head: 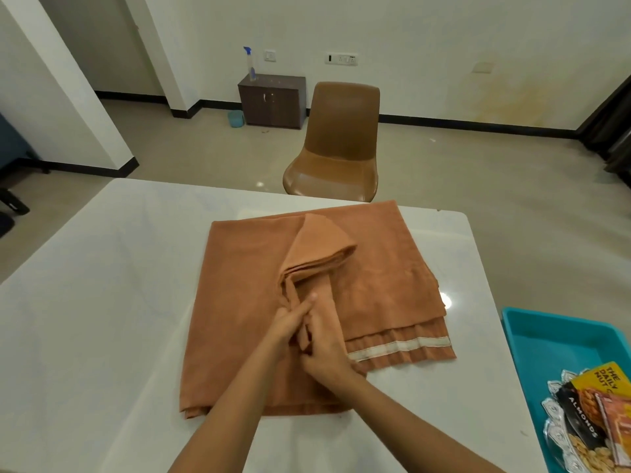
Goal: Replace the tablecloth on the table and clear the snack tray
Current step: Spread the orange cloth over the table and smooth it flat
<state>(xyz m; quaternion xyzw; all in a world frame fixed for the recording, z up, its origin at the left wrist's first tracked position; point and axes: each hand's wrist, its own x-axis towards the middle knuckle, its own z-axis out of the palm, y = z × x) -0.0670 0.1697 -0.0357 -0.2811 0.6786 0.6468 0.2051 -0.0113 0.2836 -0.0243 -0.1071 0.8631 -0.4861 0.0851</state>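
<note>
While lying folded in a rough square at the middle of the white desk, bunched up at its centre into a soft peak of several layers: a rust-orange tablecloth. Along its near right edge, a pale stripe across stacked, slightly stepped layers.

Just below the peak, left hand and right hand, pressed close and touching. Left fingers partly curled into the gathered fold, pinching it, with the forefinger stretched straight up along the cloth. Right fingers wrapped round the same fold from the near side, gripping it, knuckles upward. Both forearms reaching in from the bottom edge, bare, over the near part of the cloth.

At the right edge of the desk, well apart from the cloth, a teal snack tray, cut off by the frame. Inside its near end, a clear patterned glass dish holding snack packets: a black one marked ALMONDS, a yellow one behind it, a reddish one on top.

Beyond the far edge of the desk, a brown moulded chair facing in. Against the back wall, a small dark cabinet with a spray bottle standing on it, and a small blue bucket on the floor just beside.
</note>
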